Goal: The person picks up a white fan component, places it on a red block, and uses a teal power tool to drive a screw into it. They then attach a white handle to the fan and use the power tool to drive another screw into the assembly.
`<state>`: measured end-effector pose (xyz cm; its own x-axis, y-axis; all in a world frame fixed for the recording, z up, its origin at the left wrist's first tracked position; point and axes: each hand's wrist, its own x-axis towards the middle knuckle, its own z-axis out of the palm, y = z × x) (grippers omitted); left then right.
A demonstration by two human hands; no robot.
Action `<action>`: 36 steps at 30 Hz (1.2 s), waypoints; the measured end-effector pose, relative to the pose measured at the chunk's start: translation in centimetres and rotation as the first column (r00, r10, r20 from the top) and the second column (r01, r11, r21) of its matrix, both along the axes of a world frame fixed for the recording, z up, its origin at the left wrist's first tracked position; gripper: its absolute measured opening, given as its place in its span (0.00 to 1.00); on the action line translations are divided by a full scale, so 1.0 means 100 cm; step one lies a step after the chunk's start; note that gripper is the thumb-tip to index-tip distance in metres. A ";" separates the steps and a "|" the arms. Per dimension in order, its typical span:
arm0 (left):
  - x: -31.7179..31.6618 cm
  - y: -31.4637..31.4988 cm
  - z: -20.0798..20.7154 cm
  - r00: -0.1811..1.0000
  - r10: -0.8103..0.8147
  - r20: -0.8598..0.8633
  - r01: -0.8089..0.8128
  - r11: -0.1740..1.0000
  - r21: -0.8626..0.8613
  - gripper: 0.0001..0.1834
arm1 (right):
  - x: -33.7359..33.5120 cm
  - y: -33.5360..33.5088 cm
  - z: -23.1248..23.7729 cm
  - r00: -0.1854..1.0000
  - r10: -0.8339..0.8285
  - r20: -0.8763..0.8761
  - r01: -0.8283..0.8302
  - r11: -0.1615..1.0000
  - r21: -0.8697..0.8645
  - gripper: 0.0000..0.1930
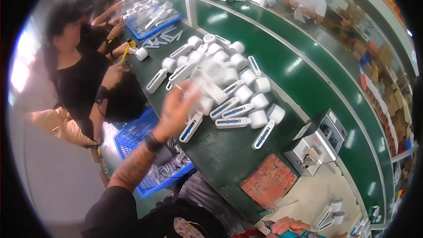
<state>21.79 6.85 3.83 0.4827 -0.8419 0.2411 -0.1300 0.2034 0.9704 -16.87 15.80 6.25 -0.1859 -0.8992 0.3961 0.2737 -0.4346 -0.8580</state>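
My left hand (174,112), wearing a dark wristband, reaches over the near side of a pile of white round-headed plastic pieces with long slotted handles (232,122). It is smeared by motion. A blurred white piece of the same kind (213,89) is at its fingertips; whether the fingers grip it or have let it go cannot be told. At the lower edge my right hand (288,224) is closed around a teal electric screwdriver (293,233), its dark tip pointing left. The screwdriver is partly cut off by the picture's edge.
A red worn pad (269,180) and a silver-black box-shaped machine (315,145) stand at right, with several white pieces (330,213) nearer. A blue basket (123,139) of parts is below the bench. Co-workers (72,61) sit along the left; a green conveyor (282,61) curves behind.
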 end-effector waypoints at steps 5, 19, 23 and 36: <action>0.212 0.008 -0.058 0.218 0.414 0.884 -0.440 0.850 -0.290 0.22 | -0.011 -0.002 -0.006 0.999 0.039 -0.016 -0.039 0.999 0.026 0.20; -0.122 -0.068 0.083 0.750 -0.343 0.566 0.470 0.878 -0.090 0.09 | -0.044 0.008 -0.015 0.997 -0.058 -0.052 0.062 0.994 0.092 0.42; -0.266 -0.058 0.049 0.412 -0.719 0.560 0.799 0.580 0.158 0.18 | -0.045 0.021 -0.006 0.989 -0.124 -0.085 0.131 0.987 0.091 0.43; -0.520 -0.071 -0.066 0.136 -0.727 0.673 0.744 0.523 0.415 0.35 | -0.078 0.074 0.007 0.992 -0.114 -0.055 0.122 0.972 0.200 0.41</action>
<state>-30.21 -0.24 -2.77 -0.7184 -0.6847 0.1229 -0.5010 0.6319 0.5914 -24.71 23.21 6.96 -0.2825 -0.9343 0.2175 0.1923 -0.2773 -0.9414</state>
